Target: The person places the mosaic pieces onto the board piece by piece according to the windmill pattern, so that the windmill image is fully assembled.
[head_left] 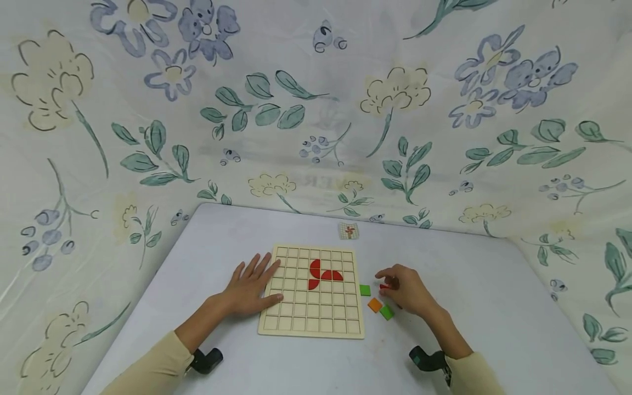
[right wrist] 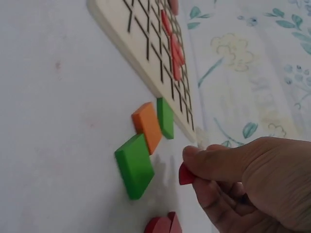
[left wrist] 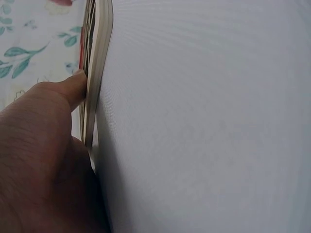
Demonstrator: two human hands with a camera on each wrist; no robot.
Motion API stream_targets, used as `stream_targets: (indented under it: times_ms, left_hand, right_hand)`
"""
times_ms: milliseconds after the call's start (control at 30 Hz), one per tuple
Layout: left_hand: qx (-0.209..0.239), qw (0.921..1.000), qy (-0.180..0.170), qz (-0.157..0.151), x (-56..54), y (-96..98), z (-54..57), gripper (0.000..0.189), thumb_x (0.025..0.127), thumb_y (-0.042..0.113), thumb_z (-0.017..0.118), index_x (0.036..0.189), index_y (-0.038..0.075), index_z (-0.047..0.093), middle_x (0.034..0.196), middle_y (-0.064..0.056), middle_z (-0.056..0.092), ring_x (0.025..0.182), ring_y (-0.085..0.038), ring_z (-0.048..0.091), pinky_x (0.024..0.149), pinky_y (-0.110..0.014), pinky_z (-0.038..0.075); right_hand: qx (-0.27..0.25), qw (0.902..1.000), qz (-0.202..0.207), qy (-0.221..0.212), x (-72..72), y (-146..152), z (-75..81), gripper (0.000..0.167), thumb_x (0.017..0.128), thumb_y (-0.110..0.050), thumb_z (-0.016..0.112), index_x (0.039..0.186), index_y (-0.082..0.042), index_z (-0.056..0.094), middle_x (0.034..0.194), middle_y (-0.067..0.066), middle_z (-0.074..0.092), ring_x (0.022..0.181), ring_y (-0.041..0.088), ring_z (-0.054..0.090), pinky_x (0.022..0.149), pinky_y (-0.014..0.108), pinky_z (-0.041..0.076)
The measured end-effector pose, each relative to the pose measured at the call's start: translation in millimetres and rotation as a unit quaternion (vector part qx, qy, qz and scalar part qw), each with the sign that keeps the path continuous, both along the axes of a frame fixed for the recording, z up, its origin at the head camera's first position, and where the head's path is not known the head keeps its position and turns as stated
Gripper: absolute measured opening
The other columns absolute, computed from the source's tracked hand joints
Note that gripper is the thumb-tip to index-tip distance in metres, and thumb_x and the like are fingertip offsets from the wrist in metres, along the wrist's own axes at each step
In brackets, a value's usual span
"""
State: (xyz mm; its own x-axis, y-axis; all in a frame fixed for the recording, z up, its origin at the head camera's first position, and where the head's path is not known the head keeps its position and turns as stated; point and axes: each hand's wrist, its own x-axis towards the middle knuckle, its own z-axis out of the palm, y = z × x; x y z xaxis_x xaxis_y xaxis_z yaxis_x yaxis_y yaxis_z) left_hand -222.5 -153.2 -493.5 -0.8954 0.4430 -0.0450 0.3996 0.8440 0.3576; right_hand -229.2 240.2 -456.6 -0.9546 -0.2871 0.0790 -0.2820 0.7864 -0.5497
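A pale wooden grid board lies on the table, with several red quarter-round tiles set in its squares. My left hand rests on the board's left edge, fingers spread; its thumb touches the rim in the left wrist view. Right of the board, my right hand pinches a red quarter-round tile between thumb and fingers, above the table. Near it lie a green square tile beside the board, an orange one, and another green tile.
More red tiles lie below the right hand in the right wrist view. Behind the board is a small card with a grid and a red figure. The white table backs onto a flower-patterned sheet.
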Motion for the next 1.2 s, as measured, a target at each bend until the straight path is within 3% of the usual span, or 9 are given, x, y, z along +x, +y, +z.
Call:
stream_targets:
  times_ms: [267,700,933,1133,1200]
  left_hand:
    - [0.006,1.0,-0.002,0.0,-1.3,0.7,-2.7,0.089,0.093,0.062,0.05,0.157,0.007,0.022,0.162,-0.019,0.01,0.147,-0.041,0.001,0.111,-0.064,0.0]
    - [0.023,0.9997,-0.002,0.0,-0.8,-0.2,-5.2,0.09,0.093,0.063,0.05,0.156,0.006,0.022,0.162,-0.021,0.01,0.147,-0.041,-0.001,0.11,-0.064,-0.003]
    - [0.026,0.9995,0.015,0.011,-6.4,-2.1,-22.3,0.09,0.092,0.065,0.05,0.157,0.01,0.021,0.163,-0.016,0.008,0.148,-0.038,-0.003,0.111,-0.062,-0.003]
    - [0.025,0.9997,0.001,0.004,-3.6,-0.4,-8.8,0.09,0.092,0.062,0.051,0.156,0.006,0.023,0.162,-0.02,0.01,0.147,-0.041,-0.001,0.111,-0.064,-0.003]
    - [0.026,0.9997,0.0,0.002,-3.5,-0.7,-9.7,0.091,0.092,0.063,0.051,0.157,0.007,0.022,0.162,-0.02,0.009,0.147,-0.04,-0.002,0.111,-0.063,-0.004]
  right_hand:
    - [-0.075,0.9971,0.004,-0.012,-10.9,-12.3,4.0,0.025,0.087,0.003,0.072,0.111,-0.001,0.072,0.106,0.009,0.07,0.089,0.018,0.065,0.081,0.032,0.056]
    - [-0.171,0.985,0.023,0.0,-26.4,-42.9,8.3,0.023,0.089,0.006,0.067,0.111,0.001,0.07,0.1,0.007,0.069,0.086,0.02,0.066,0.079,0.03,0.056]
    - [-0.174,0.9839,0.039,-0.012,-30.1,-64.4,4.4,0.023,0.088,0.006,0.068,0.111,0.002,0.071,0.098,0.004,0.07,0.081,0.016,0.067,0.075,0.027,0.056]
    - [-0.151,0.9868,0.059,0.004,-32.4,-83.2,1.7,0.02,0.089,0.004,0.069,0.106,-0.004,0.073,0.099,0.001,0.065,0.084,0.016,0.065,0.077,0.027,0.055]
    - [-0.147,0.987,0.065,0.003,-31.4,-90.3,1.7,0.019,0.089,0.004,0.068,0.105,-0.005,0.073,0.099,0.0,0.064,0.086,0.015,0.065,0.078,0.027,0.055]
